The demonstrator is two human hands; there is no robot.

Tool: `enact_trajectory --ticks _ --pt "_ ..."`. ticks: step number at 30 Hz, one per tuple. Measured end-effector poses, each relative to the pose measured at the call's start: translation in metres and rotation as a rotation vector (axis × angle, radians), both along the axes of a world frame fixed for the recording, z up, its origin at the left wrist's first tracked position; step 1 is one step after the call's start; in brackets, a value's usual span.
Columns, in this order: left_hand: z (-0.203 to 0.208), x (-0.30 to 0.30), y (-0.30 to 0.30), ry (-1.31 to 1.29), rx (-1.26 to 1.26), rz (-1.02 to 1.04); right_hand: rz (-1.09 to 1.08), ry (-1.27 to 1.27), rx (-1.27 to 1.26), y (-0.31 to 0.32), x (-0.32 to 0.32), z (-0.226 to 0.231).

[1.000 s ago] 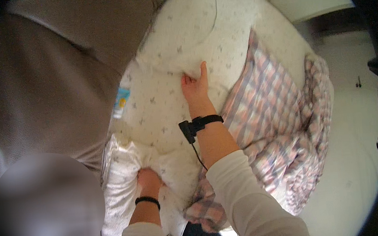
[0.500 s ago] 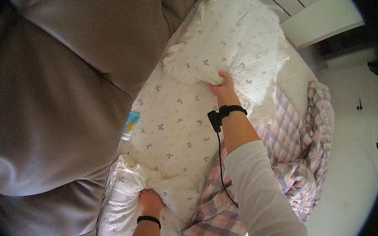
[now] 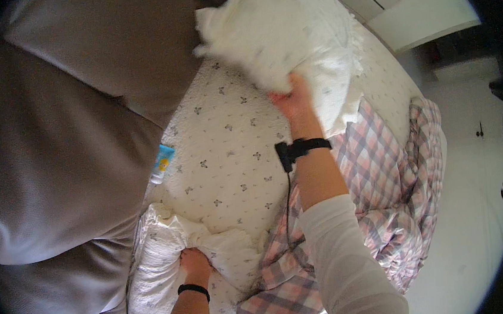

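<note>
Right hand (image 3: 292,98) grips the far pillow (image 3: 288,34) – fingers curled into its lower edge, pillow lifted. Left hand (image 3: 195,265) clenched on bunched white sheet (image 3: 223,177) at near edge. Small blue-yellow packet (image 3: 161,162) wedged beside headboard (image 3: 80,112). Plaid blanket (image 3: 380,193) right.

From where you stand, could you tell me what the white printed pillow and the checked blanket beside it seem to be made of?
The white printed pillow looks like soft matte woven cloth, likely cotton, over a puffy filling: it dents and creases where the left hand and right hand grip it. The checked blanket looks like thin woven fabric, perhaps cotton or flannel: its pink and grey pattern folds into loose, limp wrinkles.
</note>
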State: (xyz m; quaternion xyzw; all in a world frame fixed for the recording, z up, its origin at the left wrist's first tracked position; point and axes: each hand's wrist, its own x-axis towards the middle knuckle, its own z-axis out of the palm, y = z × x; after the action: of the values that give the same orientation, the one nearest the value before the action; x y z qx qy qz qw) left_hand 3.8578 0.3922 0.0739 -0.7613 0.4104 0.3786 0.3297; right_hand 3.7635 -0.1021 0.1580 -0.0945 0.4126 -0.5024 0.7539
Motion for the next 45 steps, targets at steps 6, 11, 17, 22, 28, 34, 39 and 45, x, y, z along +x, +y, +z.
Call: enact_trajectory --ticks 6,11,17,22,28,34,39,45 --pt "-0.007 0.007 -0.003 0.129 0.136 -0.224 0.110 -0.188 -0.035 0.083 -0.028 -0.059" --pt "0.000 0.005 -0.006 0.074 0.075 -0.134 0.026 0.569 -0.507 0.090 -0.043 -0.015" --pt "0.001 0.006 -0.004 0.118 0.047 -0.090 -0.190 -0.133 -0.278 -0.010 -0.031 0.044" --pt "0.009 0.009 -0.010 0.125 0.065 -0.175 -0.291 -0.047 -0.001 0.024 -0.016 -0.016" --pt "0.017 0.004 -0.011 0.028 -0.028 0.000 -0.062 -0.151 0.048 0.022 -0.014 -0.031" --pt "0.005 0.004 0.001 0.042 -0.037 -0.232 -0.084 -0.005 -0.033 0.010 0.005 -0.004" --pt "-0.006 0.006 -0.001 0.140 0.084 -0.286 0.516 0.173 0.064 0.092 0.009 -0.037" --pt "-0.001 0.003 -0.002 0.032 -0.030 -0.117 1.021 0.646 -0.132 0.231 0.117 -0.087"
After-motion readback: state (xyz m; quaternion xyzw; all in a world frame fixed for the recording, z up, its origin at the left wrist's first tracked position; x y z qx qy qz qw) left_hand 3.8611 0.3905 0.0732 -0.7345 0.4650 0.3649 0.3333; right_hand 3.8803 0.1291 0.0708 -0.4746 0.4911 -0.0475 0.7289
